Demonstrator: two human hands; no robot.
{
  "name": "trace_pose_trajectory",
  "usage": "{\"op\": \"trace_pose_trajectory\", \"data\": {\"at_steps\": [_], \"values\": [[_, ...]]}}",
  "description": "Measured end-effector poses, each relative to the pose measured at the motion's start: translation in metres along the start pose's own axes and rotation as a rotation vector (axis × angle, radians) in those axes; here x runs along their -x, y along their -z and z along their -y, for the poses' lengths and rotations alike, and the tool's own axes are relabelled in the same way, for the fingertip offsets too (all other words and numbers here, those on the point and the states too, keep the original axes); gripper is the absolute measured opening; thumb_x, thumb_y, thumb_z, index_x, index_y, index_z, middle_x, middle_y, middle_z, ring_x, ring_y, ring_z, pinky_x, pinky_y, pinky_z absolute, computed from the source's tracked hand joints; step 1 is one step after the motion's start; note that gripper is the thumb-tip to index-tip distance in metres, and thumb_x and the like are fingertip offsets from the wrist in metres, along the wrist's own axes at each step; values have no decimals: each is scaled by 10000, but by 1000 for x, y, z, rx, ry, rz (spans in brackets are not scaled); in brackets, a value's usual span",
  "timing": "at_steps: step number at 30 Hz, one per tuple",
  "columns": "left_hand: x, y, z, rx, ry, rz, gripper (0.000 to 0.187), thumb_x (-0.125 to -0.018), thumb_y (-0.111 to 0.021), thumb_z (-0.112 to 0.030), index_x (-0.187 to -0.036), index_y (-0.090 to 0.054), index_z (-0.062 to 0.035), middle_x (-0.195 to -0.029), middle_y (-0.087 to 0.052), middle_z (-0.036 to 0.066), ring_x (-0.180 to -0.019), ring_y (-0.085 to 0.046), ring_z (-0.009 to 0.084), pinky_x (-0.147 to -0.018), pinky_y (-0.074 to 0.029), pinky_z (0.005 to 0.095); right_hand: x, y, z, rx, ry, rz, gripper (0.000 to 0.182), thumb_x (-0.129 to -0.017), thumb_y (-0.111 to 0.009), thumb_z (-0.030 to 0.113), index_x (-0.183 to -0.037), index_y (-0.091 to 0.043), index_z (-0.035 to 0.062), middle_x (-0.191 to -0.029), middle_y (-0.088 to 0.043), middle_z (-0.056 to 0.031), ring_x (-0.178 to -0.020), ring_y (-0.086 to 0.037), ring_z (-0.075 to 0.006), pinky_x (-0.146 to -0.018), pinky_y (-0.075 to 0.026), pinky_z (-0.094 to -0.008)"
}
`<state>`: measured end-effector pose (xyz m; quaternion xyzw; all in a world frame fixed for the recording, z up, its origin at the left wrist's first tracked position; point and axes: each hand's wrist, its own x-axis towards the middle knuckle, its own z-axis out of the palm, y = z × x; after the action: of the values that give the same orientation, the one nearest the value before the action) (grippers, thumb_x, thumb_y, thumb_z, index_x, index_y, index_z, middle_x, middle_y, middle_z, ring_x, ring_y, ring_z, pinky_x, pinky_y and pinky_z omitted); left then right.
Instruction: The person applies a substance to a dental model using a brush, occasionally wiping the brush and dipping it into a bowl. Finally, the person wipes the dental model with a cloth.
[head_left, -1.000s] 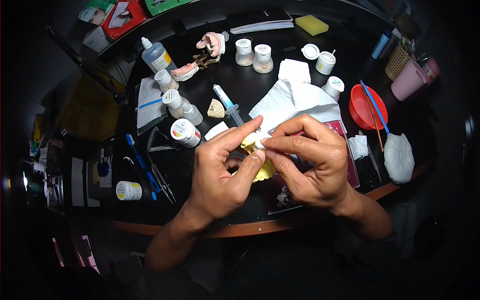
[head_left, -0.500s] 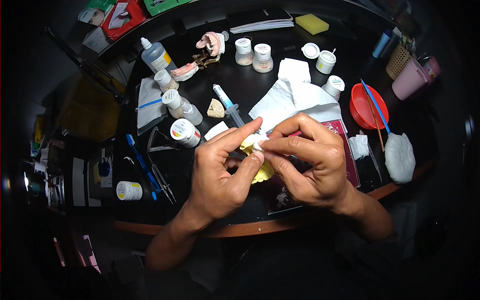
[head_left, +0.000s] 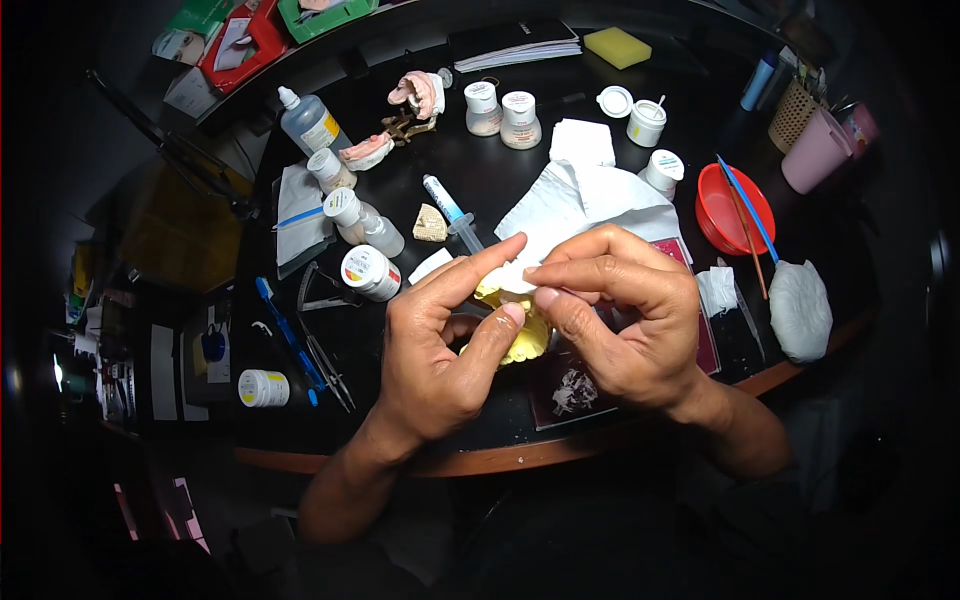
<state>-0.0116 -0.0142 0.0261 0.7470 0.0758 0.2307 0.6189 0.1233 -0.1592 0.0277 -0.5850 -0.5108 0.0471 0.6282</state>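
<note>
My left hand (head_left: 438,345) is closed around a yellow dental cast (head_left: 528,343), its thumb on the near side and forefinger stretched along the top. The cast's lower scalloped edge shows below the thumb; much of the rest is hidden by my fingers. Against the upper part of the cast, my right hand (head_left: 635,325) pinches a small white piece (head_left: 514,278), soft-looking like tissue or cotton, between thumb and fingers. Under the right hand lies a dark red booklet (head_left: 704,345) with a pile of whitish shavings (head_left: 574,392) on it.
Beyond my hands lie white paper towels (head_left: 545,205) and a syringe (head_left: 447,205). Jars and bottles (head_left: 370,273) stand to the left, near an articulator with pink-and-white casts (head_left: 418,95). Tweezers (head_left: 328,368) and a blue toothbrush (head_left: 285,335) lie left; a red bowl (head_left: 712,205) stands right.
My right fingers have shifted slightly to the right and opened a little from the cast, showing more of the white piece. My left hand keeps its hold. The camera view has shifted slightly.
</note>
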Motion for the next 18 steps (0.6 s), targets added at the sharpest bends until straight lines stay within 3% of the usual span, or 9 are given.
{"op": "trace_pose_trajectory", "data": {"at_steps": [3,8,11,13,18], "values": [[0,0,-1,14,-4,1,479,-936,-646,21,-1414,-620,45,-1066,-666,135,-948,-689,137,-738,-602,245,1,0,3,-57,-60,-58,156,-878,-747,-56,-1027,-787,-31,-969,-727,-122,-853,-744,-152,-696,-628,-252],[0,0,0,8,-10,11,482,-944,-639,25,-1425,-612,43,-1074,-665,135,-958,-692,142,-756,-606,246,4,1,-1,-37,-31,-36,173,-930,-713,-84,-1088,-772,-46,-1042,-689,-102,-738,-580,-7,-599,-424,-158],[-1,-2,-3,40,21,13,499,-954,-634,22,-1448,-573,56,-1084,-666,137,-958,-696,144,-767,-611,248,2,1,-2,-30,-20,-80,168,-916,-721,-74,-1072,-773,-40,-1021,-696,-110,-788,-633,-56,-638,-498,-186],[-1,-3,-9,111,66,9,488,-960,-634,17,-1437,-545,68,-1090,-666,140,-958,-697,142,-776,-614,248,0,-1,-1,-56,-51,-149,153,-881,-744,-55,-1024,-785,-20,-961,-718,-117,-858,-729,-142,-695,-630,-241],[-1,0,-9,270,150,8,347,-971,-645,3,-1286,-508,52,-1109,-662,152,-982,-689,132,-803,-611,247,-1,0,-2,-17,-33,-173,148,-879,-749,-54,-1017,-785,-17,-946,-711,-111,-830,-718,-135,-664,-612,-231]]}}
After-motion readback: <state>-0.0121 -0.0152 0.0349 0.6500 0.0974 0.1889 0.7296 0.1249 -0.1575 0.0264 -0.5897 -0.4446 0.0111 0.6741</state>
